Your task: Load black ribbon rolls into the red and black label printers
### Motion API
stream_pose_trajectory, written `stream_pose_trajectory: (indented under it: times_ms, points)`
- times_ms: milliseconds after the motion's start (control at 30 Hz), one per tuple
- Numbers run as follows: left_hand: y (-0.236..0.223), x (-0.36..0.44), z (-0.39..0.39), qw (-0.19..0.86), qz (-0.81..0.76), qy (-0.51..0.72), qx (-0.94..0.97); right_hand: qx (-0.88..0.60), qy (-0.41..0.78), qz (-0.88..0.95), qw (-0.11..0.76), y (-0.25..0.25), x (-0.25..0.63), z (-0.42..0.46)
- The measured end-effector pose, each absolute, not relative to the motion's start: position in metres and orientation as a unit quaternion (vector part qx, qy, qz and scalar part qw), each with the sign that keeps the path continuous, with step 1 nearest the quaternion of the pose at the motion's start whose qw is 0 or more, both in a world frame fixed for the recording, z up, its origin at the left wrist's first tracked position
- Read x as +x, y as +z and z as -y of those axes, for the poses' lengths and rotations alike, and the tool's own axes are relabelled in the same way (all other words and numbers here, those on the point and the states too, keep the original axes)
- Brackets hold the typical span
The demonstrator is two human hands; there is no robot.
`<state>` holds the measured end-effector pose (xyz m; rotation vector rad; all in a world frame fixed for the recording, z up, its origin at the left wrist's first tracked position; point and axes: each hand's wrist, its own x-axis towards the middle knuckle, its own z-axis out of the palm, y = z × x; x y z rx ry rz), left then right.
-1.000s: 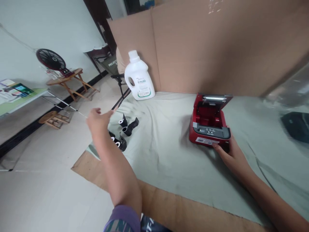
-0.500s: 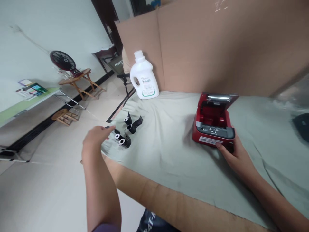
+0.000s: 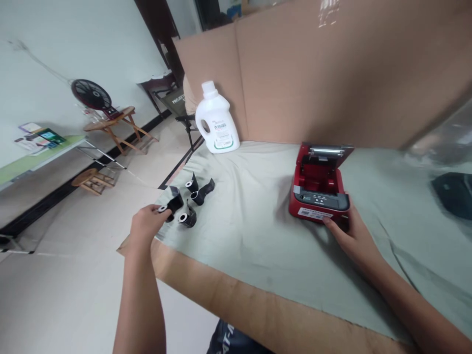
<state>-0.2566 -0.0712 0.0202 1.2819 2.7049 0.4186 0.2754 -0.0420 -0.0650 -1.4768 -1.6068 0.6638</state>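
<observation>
At the left end of the table, my left hand (image 3: pixel 147 223) pinches a black roll (image 3: pixel 174 201) with a white core, its loose strip standing up. Three similar rolls lie close by: one nearer me (image 3: pixel 189 219), one further back (image 3: pixel 192 185) and one with its tail stretched right (image 3: pixel 203 192). To the right stands a small red label printer (image 3: pixel 297 204) with its lid raised and its red inner bay visible. My right hand (image 3: pixel 356 236) grips its front right corner, thumb on the front face by a white sticker; the other fingers are partly hidden behind it.
A white jug (image 3: pixel 218 120) stands at the back left against a cardboard panel (image 3: pixel 287 83). A pale green cloth (image 3: pixel 258 236) covers the table, with a bare wooden front edge (image 3: pixel 236 292). A dark object (image 3: pixel 453 194) lies at the far right.
My left hand has come down to the rolls and closed on one, which is now slightly lifted and turned. My right hand stays on the printer. The view has shifted slightly.
</observation>
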Motion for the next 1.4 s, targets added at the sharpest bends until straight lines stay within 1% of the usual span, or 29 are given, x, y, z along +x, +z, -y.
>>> stream_pose_trajectory:
  times_ms: [100, 167, 233, 300, 400, 500, 633, 767, 900, 1000, 1100, 1167, 1233, 1300, 1400]
  points:
    - [0.044, -0.232, 0.072, -0.008, -0.844, 0.254, 0.473, -0.610, 0.201, 0.633, 0.432, -0.055, 0.278, 0.045]
    - [0.061, -0.203, 0.063, 0.004, -0.771, 0.347, 0.534, -0.606, 0.113, 0.649, 0.446, -0.034, 0.279, 0.047]
    - [0.077, -0.161, 0.045, 0.061, -0.699, 0.406, 0.586, -0.575, 0.030, 0.680, 0.454, 0.001, 0.276, 0.048]
    - [0.089, -0.108, 0.022, 0.151, -0.600, 0.420, 0.664, -0.542, -0.004, 0.709, 0.451, 0.043, 0.270, 0.046]
    - [0.102, -0.022, -0.009, 0.271, -0.473, 0.404, 0.735, -0.468, 0.013, 0.776, 0.422, 0.099, 0.257, 0.039]
    - [0.110, 0.045, -0.025, 0.352, -0.398, 0.388, 0.753, -0.427, 0.050, 0.824, 0.369, 0.129, 0.251, 0.030]
    - [0.112, 0.077, -0.031, 0.399, -0.365, 0.408, 0.736, -0.427, 0.088, 0.831, 0.345, 0.130, 0.261, 0.021]
    - [0.109, 0.071, -0.034, 0.399, -0.379, 0.381, 0.743, -0.429, 0.143, 0.824, 0.342, 0.122, 0.276, 0.013]
    - [0.102, 0.068, -0.040, 0.450, -0.342, 0.333, 0.755, -0.451, 0.162, 0.813, 0.332, 0.116, 0.277, 0.003]
    - [0.093, 0.070, -0.044, 0.475, -0.348, 0.364, 0.722, -0.458, 0.176, 0.810, 0.322, 0.110, 0.272, -0.005]
    - [0.090, 0.069, -0.044, 0.508, -0.377, 0.394, 0.667, -0.460, 0.196, 0.782, 0.372, 0.106, 0.270, -0.011]
    - [0.094, 0.066, -0.040, 0.530, -0.384, 0.387, 0.650, -0.473, 0.205, 0.743, 0.427, 0.104, 0.272, -0.015]
    - [0.101, 0.063, -0.032, 0.543, -0.383, 0.373, 0.648, -0.498, 0.207, 0.710, 0.454, 0.102, 0.278, -0.020]
    - [0.107, 0.061, -0.022, 0.559, -0.381, 0.344, 0.652, -0.526, 0.218, 0.706, 0.422, 0.097, 0.284, -0.025]
    - [0.098, 0.064, -0.007, 0.590, -0.385, 0.272, 0.655, -0.560, 0.253, 0.730, 0.299, 0.085, 0.289, -0.033]
